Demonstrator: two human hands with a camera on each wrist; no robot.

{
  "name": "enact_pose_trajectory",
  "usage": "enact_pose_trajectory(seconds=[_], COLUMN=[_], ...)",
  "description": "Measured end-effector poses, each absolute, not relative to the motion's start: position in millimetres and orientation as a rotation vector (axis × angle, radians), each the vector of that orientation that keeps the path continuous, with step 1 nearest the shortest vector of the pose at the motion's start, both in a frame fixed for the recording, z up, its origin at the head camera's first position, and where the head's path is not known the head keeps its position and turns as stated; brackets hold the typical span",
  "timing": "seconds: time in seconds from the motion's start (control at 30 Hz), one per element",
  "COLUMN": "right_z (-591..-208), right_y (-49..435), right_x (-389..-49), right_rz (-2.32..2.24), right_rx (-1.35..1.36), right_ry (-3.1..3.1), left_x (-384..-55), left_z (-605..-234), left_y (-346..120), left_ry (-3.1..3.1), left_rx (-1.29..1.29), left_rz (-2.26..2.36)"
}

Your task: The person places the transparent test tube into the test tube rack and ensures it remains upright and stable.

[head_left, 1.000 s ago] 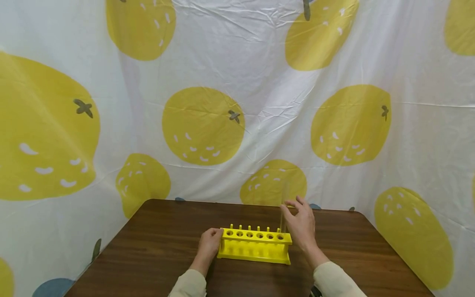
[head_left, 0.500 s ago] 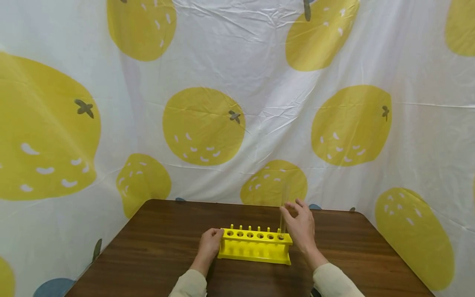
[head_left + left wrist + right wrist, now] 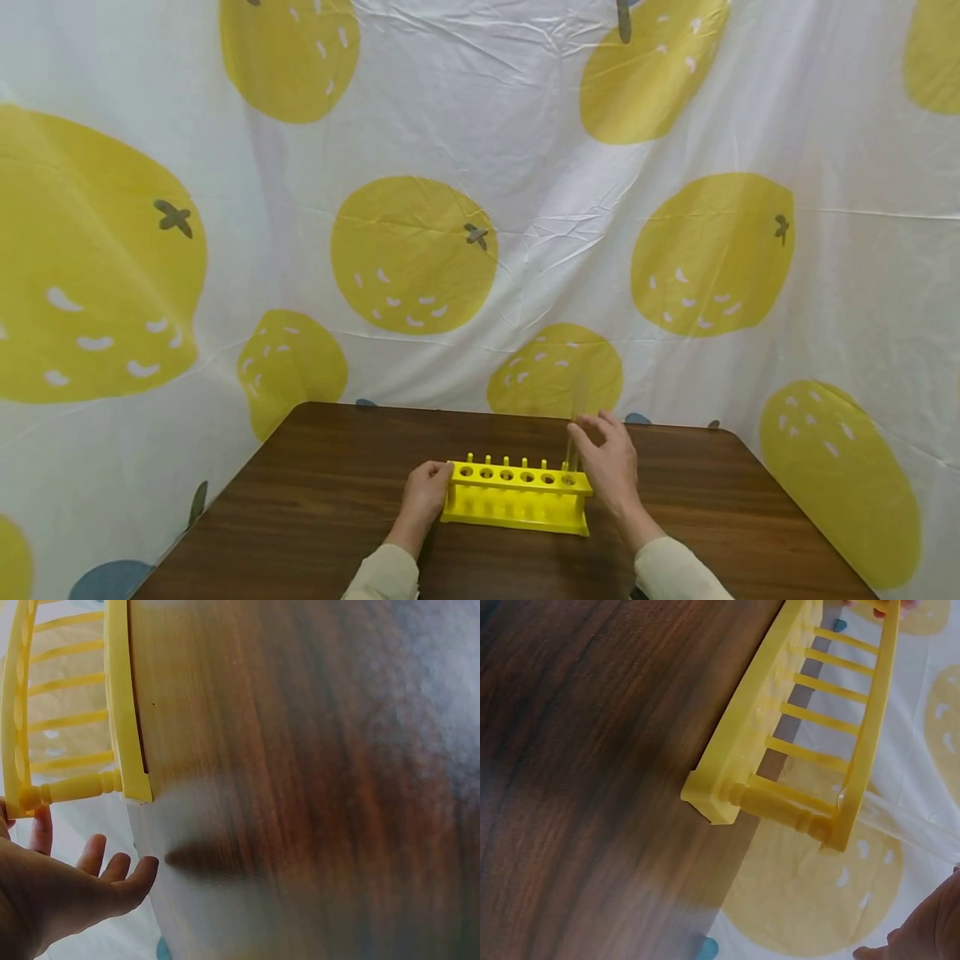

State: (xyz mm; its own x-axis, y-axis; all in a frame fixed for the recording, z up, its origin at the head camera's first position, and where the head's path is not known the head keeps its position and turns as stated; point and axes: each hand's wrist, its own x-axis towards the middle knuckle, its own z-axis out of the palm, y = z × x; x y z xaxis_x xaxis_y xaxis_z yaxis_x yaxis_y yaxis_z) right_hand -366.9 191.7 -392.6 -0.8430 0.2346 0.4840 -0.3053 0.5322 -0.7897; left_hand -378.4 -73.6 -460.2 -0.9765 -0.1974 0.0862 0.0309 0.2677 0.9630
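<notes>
A yellow test tube rack (image 3: 517, 525) stands upright on the table, with a row of holes in its top plate and pegs behind. My left hand (image 3: 423, 497) pinches the left end of the top plate between thumb and index finger; in the left wrist view the other fingers of the left hand (image 3: 71, 889) spread beside the rack. My right hand (image 3: 611, 467) pinches a clear glass test tube (image 3: 579, 398) over the rightmost hole. The right wrist view shows the tube (image 3: 909, 821) tilted slightly, its lower end at the top plate's hole.
The brown wood-grain table (image 3: 330, 483) extends around the rack on all sides. Behind it hangs a white cloth (image 3: 540, 275) printed with yellow fruit. The table's far edge (image 3: 420, 407) lies just short of the cloth.
My right hand has come down slightly with the test tube, whose lower end has gone from just above the rightmost hole to its opening. My left hand keeps its hold on the rack.
</notes>
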Motion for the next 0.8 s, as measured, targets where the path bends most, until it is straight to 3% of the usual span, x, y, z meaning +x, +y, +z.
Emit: enact_pose_trajectory(seconds=[0.8], right_z=[-419.5], right_y=[194.3], right_x=[-362.1], right_rz=[1.409], right_rx=[0.034], right_ry=[-2.292], left_x=[-378.0], left_z=[-459.9], left_y=[-73.2], left_ry=[-2.315], left_rx=[0.152], left_rz=[-1.794])
